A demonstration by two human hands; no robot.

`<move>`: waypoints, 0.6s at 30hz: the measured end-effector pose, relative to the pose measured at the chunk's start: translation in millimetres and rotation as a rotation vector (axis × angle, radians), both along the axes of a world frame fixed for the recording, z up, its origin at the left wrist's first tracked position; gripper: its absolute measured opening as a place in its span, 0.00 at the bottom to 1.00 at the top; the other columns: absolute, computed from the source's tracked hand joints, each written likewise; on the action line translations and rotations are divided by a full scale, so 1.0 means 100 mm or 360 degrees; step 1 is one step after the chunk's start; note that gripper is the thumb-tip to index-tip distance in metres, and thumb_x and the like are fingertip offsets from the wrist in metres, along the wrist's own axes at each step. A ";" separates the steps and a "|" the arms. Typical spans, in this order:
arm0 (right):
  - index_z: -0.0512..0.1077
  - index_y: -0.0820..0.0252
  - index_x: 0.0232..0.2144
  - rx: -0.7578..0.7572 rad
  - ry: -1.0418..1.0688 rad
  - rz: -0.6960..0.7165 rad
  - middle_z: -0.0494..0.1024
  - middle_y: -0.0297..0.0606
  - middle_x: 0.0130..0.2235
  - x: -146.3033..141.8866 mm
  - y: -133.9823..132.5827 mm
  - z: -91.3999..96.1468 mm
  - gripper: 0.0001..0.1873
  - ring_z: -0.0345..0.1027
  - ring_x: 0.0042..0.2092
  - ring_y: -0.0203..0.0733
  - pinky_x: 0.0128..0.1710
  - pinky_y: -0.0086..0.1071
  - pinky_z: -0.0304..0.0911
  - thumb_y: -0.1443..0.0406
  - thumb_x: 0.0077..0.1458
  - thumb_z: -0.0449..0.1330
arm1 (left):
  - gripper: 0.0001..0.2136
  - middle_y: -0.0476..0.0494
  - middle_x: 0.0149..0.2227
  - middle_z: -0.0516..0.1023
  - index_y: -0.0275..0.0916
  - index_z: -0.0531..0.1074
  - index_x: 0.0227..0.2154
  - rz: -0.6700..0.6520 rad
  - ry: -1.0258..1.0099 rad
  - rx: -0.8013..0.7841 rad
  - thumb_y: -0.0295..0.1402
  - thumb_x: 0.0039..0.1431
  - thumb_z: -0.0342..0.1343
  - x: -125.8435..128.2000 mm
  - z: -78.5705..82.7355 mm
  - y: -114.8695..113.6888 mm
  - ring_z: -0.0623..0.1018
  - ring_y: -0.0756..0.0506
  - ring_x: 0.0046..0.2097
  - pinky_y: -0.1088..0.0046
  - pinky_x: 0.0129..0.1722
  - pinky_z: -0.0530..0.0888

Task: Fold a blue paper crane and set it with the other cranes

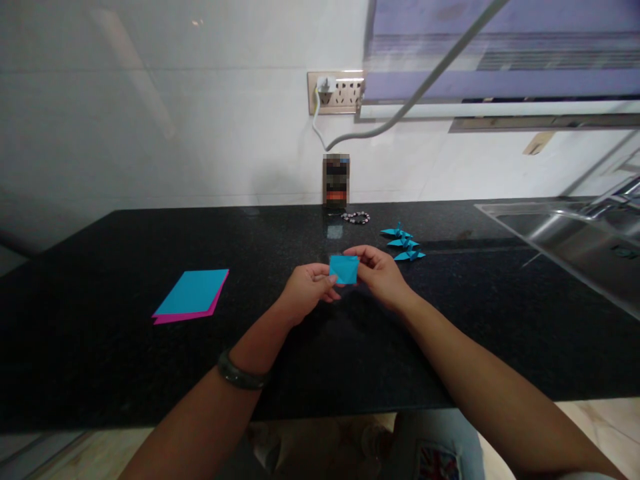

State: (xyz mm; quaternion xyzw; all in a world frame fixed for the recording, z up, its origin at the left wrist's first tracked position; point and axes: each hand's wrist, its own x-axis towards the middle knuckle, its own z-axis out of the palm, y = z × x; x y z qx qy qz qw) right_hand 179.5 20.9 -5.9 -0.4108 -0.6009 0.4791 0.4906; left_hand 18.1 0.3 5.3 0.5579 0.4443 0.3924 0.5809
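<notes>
A small folded square of blue origami paper (344,270) is held up over the dark countertop between both hands. My left hand (310,288) pinches its left edge, thumb in front and fingers behind or below. From the right side, my right hand (380,275) grips the paper's edge between thumb and fingers. Faint crease lines show on its face. Just beyond my right hand, three blue folded paper cranes (406,244) stand in a short row. To the left lies a stack of square paper (193,292), blue on top with pink beneath.
A phone-like upright object (336,180), blurred out, leans on the wall, with a beaded bracelet (356,218) beside it. A steel sink (565,233) is set into the counter (125,367) at right. A cable (400,120) hangs by the wall socket (345,93).
</notes>
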 end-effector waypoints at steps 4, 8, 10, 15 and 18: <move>0.69 0.61 0.35 -0.0049 -0.0027 0.0009 0.72 0.34 0.28 0.02 0.01 -0.01 0.12 0.62 0.23 0.31 0.24 0.27 0.59 0.65 0.45 0.55 | 0.07 0.43 0.30 0.76 0.32 0.70 0.31 -0.0026 0.0019 -0.0070 0.30 0.50 0.53 0.01 0.00 0.00 0.75 0.52 0.26 0.78 0.26 0.70; 0.69 0.61 0.34 -0.0054 -0.0052 0.0017 0.72 0.34 0.28 0.03 0.02 -0.03 0.10 0.61 0.23 0.31 0.23 0.27 0.58 0.66 0.45 0.55 | 0.08 0.41 0.33 0.76 0.33 0.69 0.31 -0.0087 0.0052 -0.0117 0.32 0.51 0.53 0.02 -0.02 -0.01 0.76 0.51 0.28 0.77 0.27 0.70; 0.69 0.61 0.34 -0.0041 -0.0090 0.0037 0.72 0.34 0.29 0.03 0.03 -0.04 0.11 0.61 0.24 0.31 0.23 0.26 0.57 0.66 0.45 0.56 | 0.08 0.41 0.33 0.76 0.33 0.69 0.32 -0.0096 0.0064 -0.0129 0.32 0.51 0.53 0.03 -0.03 -0.01 0.76 0.51 0.28 0.77 0.27 0.70; 0.66 0.60 0.40 0.0008 -0.0232 0.0086 0.72 0.34 0.30 0.02 0.01 -0.01 0.18 0.63 0.27 0.34 0.24 0.27 0.58 0.64 0.43 0.59 | 0.07 0.42 0.32 0.76 0.33 0.68 0.31 -0.0062 0.0035 -0.0128 0.33 0.50 0.53 0.04 -0.04 -0.01 0.76 0.50 0.28 0.76 0.28 0.70; 0.63 0.59 0.45 0.0118 -0.0317 0.0104 0.70 0.35 0.32 0.01 -0.03 0.02 0.24 0.63 0.30 0.35 0.27 0.29 0.59 0.64 0.42 0.61 | 0.08 0.44 0.30 0.75 0.34 0.67 0.31 -0.0038 -0.0009 -0.0120 0.33 0.50 0.53 0.05 -0.05 -0.01 0.76 0.50 0.29 0.75 0.29 0.70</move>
